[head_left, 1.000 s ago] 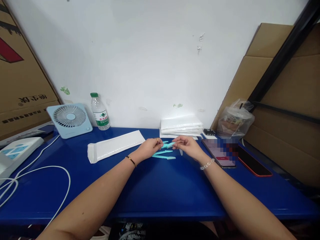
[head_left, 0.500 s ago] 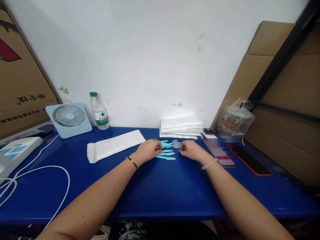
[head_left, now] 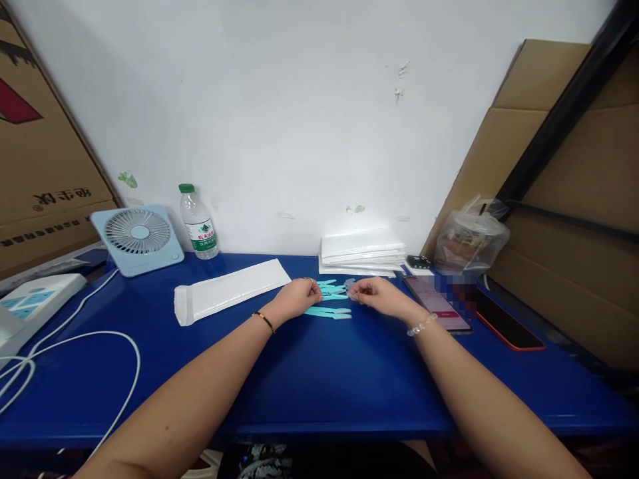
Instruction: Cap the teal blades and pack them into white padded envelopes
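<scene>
My left hand [head_left: 298, 297] pinches a slim turquoise eyebrow razor [head_left: 335, 297], its blade end pointing right. Facing it, my right hand [head_left: 378, 295] has its fingertips closed on a small translucent cap [head_left: 352, 295] close to the razor's tip; whether the two touch is hard to tell. Two more turquoise razors [head_left: 329, 313] lie side by side in front on the blue table. Others of the same kind [head_left: 327, 284] lie behind the held one, partly covered by the left fingers. Several translucent caps [head_left: 349, 283] sit beyond the right fingertips.
A white padded mailer [head_left: 239, 289] lies at left, and a stack of white mailers [head_left: 362, 249] by the wall. Two phones [head_left: 439, 303] [head_left: 506, 322] and a bagged drink cup [head_left: 469, 243] are at right. A fan [head_left: 140, 233], bottle [head_left: 200, 226] and white cable [head_left: 134, 359] stand left.
My left hand has taken up one razor from the front ones. My right hand has moved slightly left, and a translucent cap is now between its fingertips near the razor's end.
</scene>
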{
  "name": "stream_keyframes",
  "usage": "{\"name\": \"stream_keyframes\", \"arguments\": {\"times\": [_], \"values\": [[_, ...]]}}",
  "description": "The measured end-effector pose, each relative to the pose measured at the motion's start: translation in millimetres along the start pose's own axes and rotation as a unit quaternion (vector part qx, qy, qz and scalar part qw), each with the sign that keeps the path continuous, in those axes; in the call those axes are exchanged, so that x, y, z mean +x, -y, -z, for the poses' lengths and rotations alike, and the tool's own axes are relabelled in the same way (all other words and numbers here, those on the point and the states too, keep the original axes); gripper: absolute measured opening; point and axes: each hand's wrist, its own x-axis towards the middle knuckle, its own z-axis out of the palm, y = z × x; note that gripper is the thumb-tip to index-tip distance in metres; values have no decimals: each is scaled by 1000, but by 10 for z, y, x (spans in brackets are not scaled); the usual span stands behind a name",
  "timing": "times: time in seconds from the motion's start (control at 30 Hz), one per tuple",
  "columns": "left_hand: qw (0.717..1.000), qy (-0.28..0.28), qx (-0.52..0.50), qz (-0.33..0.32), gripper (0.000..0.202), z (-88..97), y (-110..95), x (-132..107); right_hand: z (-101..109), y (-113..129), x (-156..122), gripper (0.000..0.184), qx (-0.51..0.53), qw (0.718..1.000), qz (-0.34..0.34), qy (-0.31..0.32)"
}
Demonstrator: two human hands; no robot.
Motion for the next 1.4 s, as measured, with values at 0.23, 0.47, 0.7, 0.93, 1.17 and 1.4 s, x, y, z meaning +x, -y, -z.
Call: {"name": "stream_keyframes", "arguments": {"times": [0.23,0.47,0.7,0.93,1.17,1.4], "values": [[1000,3,-26,3,21,7,-19,-7,-67,132,-9,25,42,999,9,12],[997,72,-20,-30,22,31,-125,-57,-67,142,-25,25,19,995,39,85],[977,-99,179,-59,22,47,80,11,127,-124,27,15,-161,980,2,-118],[980,-87,174,-33,14,17,134,46,-25,-167,75,12,-220,971,60,-74],[980,-106,162,-33,13,88,96,24,-27,-83,77,7,-165,982,32,-82],[970,-132,183,-88,11,161,35,5,-2,-51,83,26,106,991,-12,-86]]}}
